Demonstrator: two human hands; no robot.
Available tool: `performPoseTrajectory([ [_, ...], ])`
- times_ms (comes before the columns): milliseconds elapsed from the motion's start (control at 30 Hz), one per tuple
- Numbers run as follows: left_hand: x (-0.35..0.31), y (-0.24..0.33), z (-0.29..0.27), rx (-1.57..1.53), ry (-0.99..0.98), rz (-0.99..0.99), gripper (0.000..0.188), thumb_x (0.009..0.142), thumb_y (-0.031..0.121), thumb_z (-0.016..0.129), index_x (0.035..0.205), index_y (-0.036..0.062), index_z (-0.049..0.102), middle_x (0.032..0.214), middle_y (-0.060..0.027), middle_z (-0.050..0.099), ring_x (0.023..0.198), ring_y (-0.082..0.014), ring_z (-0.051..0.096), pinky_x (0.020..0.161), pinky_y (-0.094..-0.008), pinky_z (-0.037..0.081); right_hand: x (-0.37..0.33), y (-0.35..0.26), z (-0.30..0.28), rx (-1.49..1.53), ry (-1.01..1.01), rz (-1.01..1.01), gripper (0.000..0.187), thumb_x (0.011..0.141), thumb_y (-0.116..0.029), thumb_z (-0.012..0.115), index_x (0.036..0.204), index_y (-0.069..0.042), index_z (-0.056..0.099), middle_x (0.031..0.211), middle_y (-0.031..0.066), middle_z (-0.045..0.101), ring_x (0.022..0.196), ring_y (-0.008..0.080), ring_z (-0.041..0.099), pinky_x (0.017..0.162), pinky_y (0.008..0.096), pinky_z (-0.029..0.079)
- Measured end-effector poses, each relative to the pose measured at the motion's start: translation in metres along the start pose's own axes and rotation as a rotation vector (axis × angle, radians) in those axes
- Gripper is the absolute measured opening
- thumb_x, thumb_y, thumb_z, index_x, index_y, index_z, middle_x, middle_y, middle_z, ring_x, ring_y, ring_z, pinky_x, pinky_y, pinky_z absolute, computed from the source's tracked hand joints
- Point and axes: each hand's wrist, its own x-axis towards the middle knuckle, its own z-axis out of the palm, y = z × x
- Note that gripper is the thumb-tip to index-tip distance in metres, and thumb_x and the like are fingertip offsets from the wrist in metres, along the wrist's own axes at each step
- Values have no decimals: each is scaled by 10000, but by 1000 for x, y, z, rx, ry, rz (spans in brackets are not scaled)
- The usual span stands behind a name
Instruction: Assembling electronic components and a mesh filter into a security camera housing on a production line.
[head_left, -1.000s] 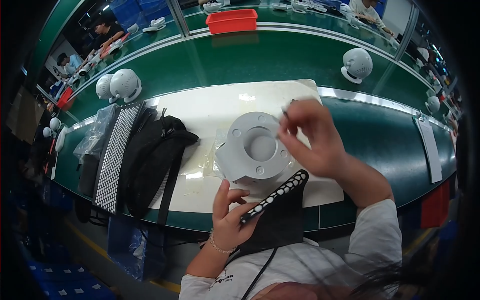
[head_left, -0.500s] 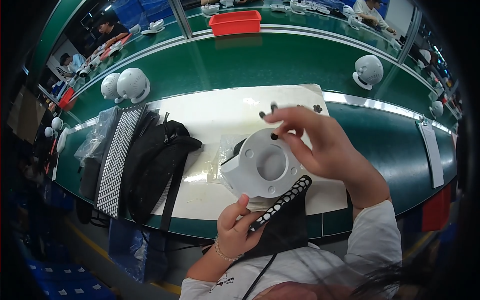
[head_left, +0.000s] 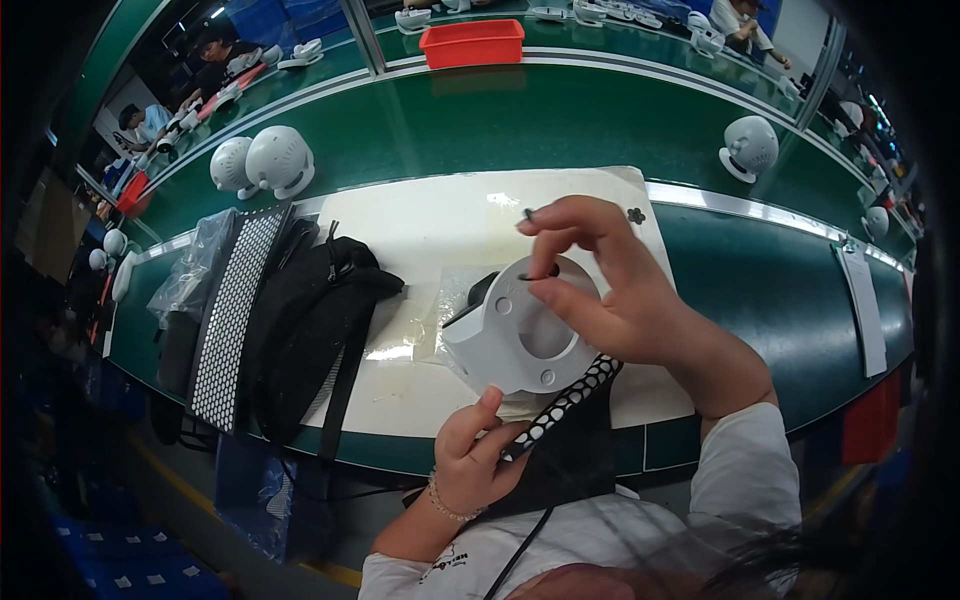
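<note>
I see the white round housing (head_left: pixel 515 335) held up just above the white mat (head_left: pixel 430 215), tilted, its open ring facing me. My left hand (head_left: pixel 475 460) props it from below, thumb pressed to the lower rim, its grip closed around a black strip with white dots (head_left: pixel 560 405) that runs under the housing. My right hand (head_left: pixel 610 285) reaches over the housing from the right; thumb and forefinger are pinched together on a small dark part (head_left: pixel 528 213) above the housing's top edge, while the other fingers rest on the ring.

Left of the housing, on the desk (head_left: pixel 500 110), lies a black bag (head_left: pixel 310 315) with straps, beside a dotted mesh panel (head_left: pixel 230 315) and a clear plastic bag (head_left: pixel 195 275). A crumpled clear wrapper (head_left: pixel 430 320) lies on the mat directly behind the housing. A small dark clover-shaped piece (head_left: pixel 635 215) sits on the mat just right of my right hand. Beyond the mat, two white round units (head_left: pixel 265 165) stand far left of the housing, another (head_left: pixel 750 148) far right, and a red tray (head_left: pixel 472 43) further back. My right hand hides much of the housing's right side.
</note>
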Motion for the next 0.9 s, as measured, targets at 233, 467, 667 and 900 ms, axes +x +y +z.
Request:
performPoseTrajectory([
  [233,2,0,-3,-6,-1,-11,316,526,33,692,832,41,617,1232,-135,453,605,-170,529,549,-281,438,12,-9,11,118,-194,192,419,786,-68,524,1178,-99,379,916,104,553,1042,267,398,873,387,374],
  [467,2,-2,-2,-18,20,4,322,525,30,689,837,34,610,1228,-148,456,620,-178,539,560,-282,442,7,-24,2,-146,-224,88,421,773,-4,527,1173,-54,403,918,79,551,914,180,546,973,407,290],
  [667,3,2,-4,-7,-11,-36,299,523,31,687,812,33,613,1231,-145,459,629,-175,547,570,-286,445,-4,-46,-2,-539,-282,-72,448,732,-46,593,1152,-77,440,1075,97,562,1104,229,487,1019,490,176],
  [900,5,0,-3,-13,7,-13,289,535,20,689,814,29,613,1239,-147,452,630,-174,554,569,-283,448,-25,-23,-7,-71,-182,224,168,759,-157,638,888,-86,555,1368,147,296,1326,332,79,1040,450,110],
])
